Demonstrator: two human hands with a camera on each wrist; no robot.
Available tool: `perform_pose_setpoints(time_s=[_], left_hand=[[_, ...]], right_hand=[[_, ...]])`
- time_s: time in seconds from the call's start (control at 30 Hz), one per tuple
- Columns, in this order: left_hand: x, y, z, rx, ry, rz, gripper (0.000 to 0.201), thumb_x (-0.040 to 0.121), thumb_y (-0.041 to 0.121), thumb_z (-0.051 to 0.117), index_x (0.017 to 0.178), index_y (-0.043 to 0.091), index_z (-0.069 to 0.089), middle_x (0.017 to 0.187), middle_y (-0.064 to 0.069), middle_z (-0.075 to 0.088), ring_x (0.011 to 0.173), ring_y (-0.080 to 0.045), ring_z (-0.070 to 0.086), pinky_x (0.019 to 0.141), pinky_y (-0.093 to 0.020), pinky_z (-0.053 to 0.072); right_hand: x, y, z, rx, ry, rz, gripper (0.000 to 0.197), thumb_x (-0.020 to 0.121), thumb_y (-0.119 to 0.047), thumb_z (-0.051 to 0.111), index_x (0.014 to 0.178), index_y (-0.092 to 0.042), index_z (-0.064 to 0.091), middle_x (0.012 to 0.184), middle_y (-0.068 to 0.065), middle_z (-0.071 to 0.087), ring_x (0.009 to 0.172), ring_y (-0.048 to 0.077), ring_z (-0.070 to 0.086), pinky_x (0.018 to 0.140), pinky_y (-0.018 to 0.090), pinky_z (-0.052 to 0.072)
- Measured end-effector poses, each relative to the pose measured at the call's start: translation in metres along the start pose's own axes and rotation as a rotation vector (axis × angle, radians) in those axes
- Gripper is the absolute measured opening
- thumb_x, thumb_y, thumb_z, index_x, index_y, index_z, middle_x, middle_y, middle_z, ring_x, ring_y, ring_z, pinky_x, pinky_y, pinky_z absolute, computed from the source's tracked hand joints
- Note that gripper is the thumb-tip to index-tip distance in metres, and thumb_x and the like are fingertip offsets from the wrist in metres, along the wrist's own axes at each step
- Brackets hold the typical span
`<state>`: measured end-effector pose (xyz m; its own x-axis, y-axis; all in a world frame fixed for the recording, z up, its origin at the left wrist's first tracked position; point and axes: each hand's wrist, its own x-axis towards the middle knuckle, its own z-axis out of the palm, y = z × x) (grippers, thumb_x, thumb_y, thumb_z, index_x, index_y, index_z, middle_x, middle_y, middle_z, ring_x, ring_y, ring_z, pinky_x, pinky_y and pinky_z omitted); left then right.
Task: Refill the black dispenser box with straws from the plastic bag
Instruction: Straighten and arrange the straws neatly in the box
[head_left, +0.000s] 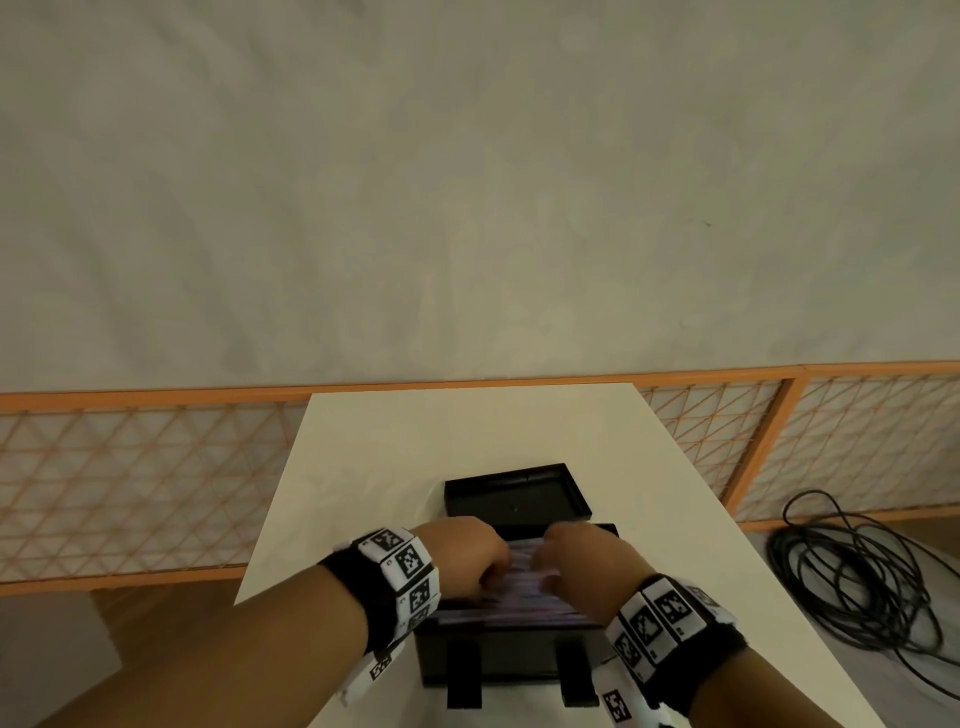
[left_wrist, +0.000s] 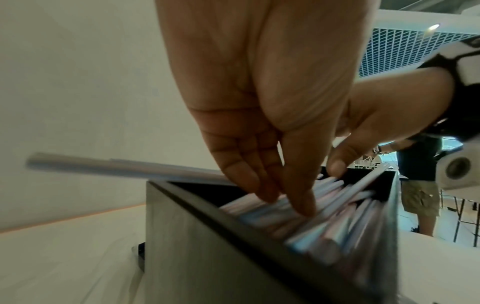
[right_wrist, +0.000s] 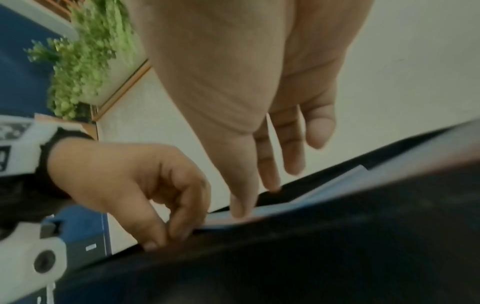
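Observation:
The black dispenser box (head_left: 498, 654) stands open on the white table (head_left: 374, 467), packed with pastel straws (head_left: 519, 587) lying crosswise. Its black lid (head_left: 514, 493) lies just behind it. My left hand (head_left: 488, 571) reaches into the box's left half. In the left wrist view its fingertips (left_wrist: 303, 207) point down with the thumb close beside them and press on the straws (left_wrist: 337, 222). One straw (left_wrist: 116, 168) pokes out past the box's left wall. My right hand (head_left: 545, 571) is over the right half, its straight fingers (right_wrist: 241, 207) touching the straws (right_wrist: 298, 203). I do not see the plastic bag.
A coil of black cable (head_left: 857, 571) lies on the floor to the right of the table. An orange lattice fence (head_left: 130, 467) runs behind the table against the wall. A person (left_wrist: 418, 185) stands in the background of the left wrist view.

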<state>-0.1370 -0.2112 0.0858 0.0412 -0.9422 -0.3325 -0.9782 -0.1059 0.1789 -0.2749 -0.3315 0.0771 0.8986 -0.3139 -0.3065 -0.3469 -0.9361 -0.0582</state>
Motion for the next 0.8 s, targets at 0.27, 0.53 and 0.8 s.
perform_pose_setpoints(time_s=[0.27,0.53,0.8], left_hand=[[-0.021,-0.025,-0.006,-0.008,-0.038,-0.164,0.038,0.076,0.035,0.075,0.104,0.012,0.064,0.096,-0.001,0.056,0.087,-0.021,0.056,0.073,-0.032,0.045],[-0.023,-0.018,0.008,0.189,-0.208,-0.121,0.019,0.083,0.018,0.065,0.097,0.006,0.072,0.091,-0.01,0.069,0.076,-0.026,0.055,0.07,-0.035,0.046],[-0.013,-0.008,0.021,0.218,0.077,-0.101,0.017,0.086,0.013,0.051,0.096,0.006,0.062,0.101,-0.014,0.057,0.095,-0.033,0.056,0.071,-0.036,0.039]], right_hand=[[0.006,0.013,-0.002,0.051,-0.001,0.094,0.033,0.089,-0.037,0.057,0.121,-0.028,0.061,0.128,0.002,0.055,0.118,0.025,0.054,0.097,0.036,0.046],[0.025,-0.002,0.003,-0.095,-0.215,0.108,0.027,0.09,-0.021,0.054,0.111,-0.015,0.069,0.122,0.009,0.064,0.11,0.032,0.06,0.096,0.039,0.05],[0.025,0.006,0.01,0.01,-0.062,0.075,0.036,0.091,-0.025,0.054,0.127,-0.022,0.053,0.125,0.008,0.052,0.116,0.031,0.055,0.094,0.041,0.048]])
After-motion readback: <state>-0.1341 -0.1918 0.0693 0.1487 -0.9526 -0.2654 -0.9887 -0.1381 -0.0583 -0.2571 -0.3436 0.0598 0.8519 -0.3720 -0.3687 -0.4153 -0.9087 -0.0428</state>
